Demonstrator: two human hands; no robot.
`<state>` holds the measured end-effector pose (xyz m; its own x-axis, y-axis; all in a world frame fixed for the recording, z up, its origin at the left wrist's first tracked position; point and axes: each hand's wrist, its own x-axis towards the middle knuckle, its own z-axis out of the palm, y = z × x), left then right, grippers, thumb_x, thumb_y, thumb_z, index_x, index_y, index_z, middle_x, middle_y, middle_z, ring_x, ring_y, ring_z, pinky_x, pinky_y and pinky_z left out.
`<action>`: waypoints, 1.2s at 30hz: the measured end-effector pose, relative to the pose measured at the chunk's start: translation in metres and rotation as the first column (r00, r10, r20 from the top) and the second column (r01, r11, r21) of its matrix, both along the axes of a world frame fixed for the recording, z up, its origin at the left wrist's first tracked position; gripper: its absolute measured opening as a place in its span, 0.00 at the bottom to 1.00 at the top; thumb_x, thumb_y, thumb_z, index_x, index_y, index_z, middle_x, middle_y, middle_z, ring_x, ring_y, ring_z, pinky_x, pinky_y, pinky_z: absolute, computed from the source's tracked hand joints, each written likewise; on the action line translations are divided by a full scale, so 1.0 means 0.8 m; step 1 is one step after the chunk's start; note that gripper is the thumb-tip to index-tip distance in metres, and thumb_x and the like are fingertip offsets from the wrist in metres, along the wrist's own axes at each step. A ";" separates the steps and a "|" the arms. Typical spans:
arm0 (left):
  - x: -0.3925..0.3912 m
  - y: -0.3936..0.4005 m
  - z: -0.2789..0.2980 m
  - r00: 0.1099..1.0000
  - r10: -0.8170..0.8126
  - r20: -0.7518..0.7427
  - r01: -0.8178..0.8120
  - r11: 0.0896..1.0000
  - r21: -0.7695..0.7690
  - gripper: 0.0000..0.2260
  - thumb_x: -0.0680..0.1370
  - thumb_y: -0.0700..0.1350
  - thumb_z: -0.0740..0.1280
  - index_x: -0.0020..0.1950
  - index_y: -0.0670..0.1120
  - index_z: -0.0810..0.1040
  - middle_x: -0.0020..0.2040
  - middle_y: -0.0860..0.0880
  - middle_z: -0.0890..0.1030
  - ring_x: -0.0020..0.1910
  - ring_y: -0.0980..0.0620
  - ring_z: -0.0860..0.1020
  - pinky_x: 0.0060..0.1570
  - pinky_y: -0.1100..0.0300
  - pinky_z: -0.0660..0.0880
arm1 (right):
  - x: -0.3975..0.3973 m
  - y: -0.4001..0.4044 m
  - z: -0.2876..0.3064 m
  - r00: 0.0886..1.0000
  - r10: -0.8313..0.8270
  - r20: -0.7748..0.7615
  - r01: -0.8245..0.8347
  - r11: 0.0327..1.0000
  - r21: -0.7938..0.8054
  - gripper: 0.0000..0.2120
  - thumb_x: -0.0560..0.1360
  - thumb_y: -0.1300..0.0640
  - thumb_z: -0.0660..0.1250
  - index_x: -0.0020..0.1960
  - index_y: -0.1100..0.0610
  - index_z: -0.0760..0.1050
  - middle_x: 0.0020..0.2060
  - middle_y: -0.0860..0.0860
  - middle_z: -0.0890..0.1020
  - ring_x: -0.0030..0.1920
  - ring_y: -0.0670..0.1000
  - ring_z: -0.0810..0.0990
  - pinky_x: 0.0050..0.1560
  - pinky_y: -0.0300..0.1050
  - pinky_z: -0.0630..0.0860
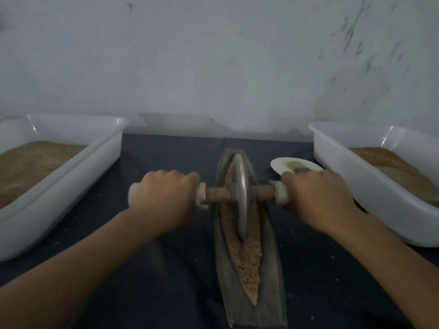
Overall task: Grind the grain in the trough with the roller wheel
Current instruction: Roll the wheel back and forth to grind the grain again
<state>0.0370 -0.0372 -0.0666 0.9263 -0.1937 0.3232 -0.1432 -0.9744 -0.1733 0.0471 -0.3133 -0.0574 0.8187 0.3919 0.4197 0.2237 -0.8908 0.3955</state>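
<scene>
Landmark: I took the trough (270,276), a long boat-shaped vessel lying lengthwise on the dark cloth (152,281), as my reference.
Grain: the grain (247,260) lay heaped along the trough's channel, mostly in its near half.
Wheel: one roller wheel (240,198) stood on edge in the channel, toward the far half, so that its rim bore on the grain.
Left hand: my left hand (164,198) was curled tight round the axle's white-wrapped end, left of the trough.
Right hand: my right hand (316,198) gripped the matching end, right of the trough.
Why so held: I judged that one hand per side kept the wheel upright and the pressure even.
Tubs: two white tubs (71,176), one well to each side of the trough, each held brownish material.
Plate: one small plate (280,165) sat just right of the trough's far end, partly hidden by my right hand.
</scene>
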 end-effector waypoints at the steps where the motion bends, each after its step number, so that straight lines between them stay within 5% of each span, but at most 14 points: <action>1: 0.021 -0.004 -0.001 1.000 0.009 0.024 -0.008 1.000 -0.021 0.12 0.73 0.55 0.65 0.40 0.55 0.61 0.33 0.54 0.69 0.32 0.49 0.68 0.35 0.55 0.66 | 0.022 0.003 0.001 1.000 -0.018 0.007 0.018 1.000 0.009 0.12 0.67 0.48 0.71 0.39 0.50 0.68 0.35 0.50 0.78 0.35 0.56 0.77 0.32 0.44 0.69; 5: 0.084 -0.014 -0.001 0.997 0.065 0.048 -0.059 0.991 -0.119 0.09 0.73 0.53 0.66 0.42 0.52 0.67 0.41 0.48 0.78 0.37 0.45 0.75 0.38 0.54 0.70 | 0.084 0.019 0.019 1.000 -0.025 0.008 0.024 0.999 0.026 0.14 0.69 0.51 0.71 0.39 0.50 0.64 0.36 0.53 0.79 0.33 0.57 0.72 0.33 0.45 0.63; 9: 0.066 -0.014 0.001 0.996 0.032 0.080 -0.027 0.998 -0.053 0.09 0.74 0.52 0.67 0.45 0.51 0.68 0.38 0.51 0.74 0.36 0.47 0.74 0.36 0.55 0.67 | 0.063 0.017 0.017 0.998 -0.022 -0.053 0.025 0.998 0.066 0.12 0.70 0.48 0.69 0.41 0.50 0.66 0.39 0.52 0.80 0.39 0.57 0.78 0.35 0.46 0.66; 12: 0.011 -0.009 0.003 0.994 -0.035 0.100 0.030 0.998 0.050 0.14 0.72 0.53 0.68 0.41 0.53 0.61 0.34 0.55 0.68 0.31 0.50 0.68 0.33 0.57 0.63 | -0.001 -0.003 -0.002 0.999 0.029 -0.037 -0.027 0.999 0.038 0.15 0.64 0.47 0.74 0.40 0.49 0.69 0.33 0.49 0.78 0.31 0.52 0.74 0.28 0.42 0.64; 15: -0.051 -0.004 0.013 0.941 -0.253 0.225 0.219 0.961 0.167 0.24 0.58 0.49 0.79 0.36 0.52 0.62 0.26 0.56 0.65 0.22 0.52 0.64 0.27 0.61 0.56 | -0.063 -0.020 -0.005 0.985 0.175 -0.001 -0.173 0.977 0.124 0.28 0.50 0.50 0.81 0.34 0.47 0.62 0.21 0.45 0.65 0.21 0.44 0.55 0.21 0.35 0.52; 18: -0.070 0.000 0.014 0.919 -0.305 0.250 0.277 0.950 0.141 0.25 0.49 0.43 0.81 0.33 0.48 0.66 0.23 0.52 0.68 0.18 0.48 0.67 0.26 0.63 0.54 | -0.079 -0.025 -0.006 0.976 0.212 -0.051 -0.204 0.970 0.130 0.32 0.49 0.50 0.81 0.35 0.46 0.57 0.22 0.42 0.59 0.21 0.43 0.53 0.20 0.36 0.54; 22: -0.018 -0.017 0.013 0.978 -0.104 0.182 0.068 0.979 0.194 0.17 0.68 0.51 0.71 0.39 0.52 0.61 0.33 0.52 0.74 0.31 0.48 0.76 0.30 0.59 0.59 | -0.028 -0.018 -0.024 0.998 0.054 -0.044 -0.048 0.992 0.120 0.23 0.62 0.45 0.76 0.37 0.46 0.60 0.28 0.46 0.72 0.25 0.48 0.64 0.26 0.40 0.55; 25: 0.045 -0.027 0.025 0.993 -0.033 0.117 0.022 0.995 0.095 0.07 0.73 0.50 0.66 0.45 0.52 0.69 0.44 0.49 0.79 0.43 0.44 0.79 0.37 0.55 0.64 | 0.037 -0.006 -0.022 0.997 -0.041 -0.064 0.053 0.981 0.185 0.11 0.71 0.45 0.67 0.42 0.49 0.68 0.38 0.49 0.78 0.39 0.55 0.77 0.33 0.44 0.63; 29: 0.084 -0.033 0.033 0.992 -0.016 0.128 0.005 0.996 0.088 0.06 0.74 0.48 0.67 0.48 0.50 0.73 0.46 0.47 0.80 0.45 0.43 0.79 0.38 0.54 0.65 | 0.084 0.007 -0.014 0.989 -0.082 -0.123 0.110 0.966 0.236 0.06 0.72 0.48 0.66 0.47 0.49 0.74 0.41 0.50 0.80 0.41 0.55 0.78 0.36 0.45 0.65; 33: 0.045 -0.033 0.029 0.987 -0.069 0.148 0.054 0.993 0.101 0.09 0.74 0.47 0.66 0.44 0.50 0.65 0.44 0.49 0.79 0.42 0.45 0.79 0.36 0.55 0.65 | 0.036 -0.003 -0.020 0.992 -0.053 -0.111 0.076 0.974 0.211 0.08 0.72 0.48 0.66 0.45 0.51 0.71 0.39 0.51 0.78 0.41 0.56 0.77 0.35 0.45 0.68; 36: -0.022 -0.018 0.014 0.969 -0.133 0.207 0.117 0.989 0.088 0.15 0.71 0.47 0.70 0.41 0.51 0.63 0.37 0.51 0.78 0.35 0.46 0.78 0.32 0.57 0.63 | -0.038 -0.018 -0.017 0.998 0.054 0.010 -0.055 0.989 0.138 0.18 0.59 0.51 0.77 0.37 0.51 0.67 0.28 0.48 0.73 0.26 0.54 0.72 0.24 0.43 0.68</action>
<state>0.0193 -0.0513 -0.0551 0.8050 -0.3344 0.4900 -0.2152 -0.9343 -0.2841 0.0165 -0.3274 -0.0707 0.7947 0.3739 0.4781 0.2714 -0.9235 0.2712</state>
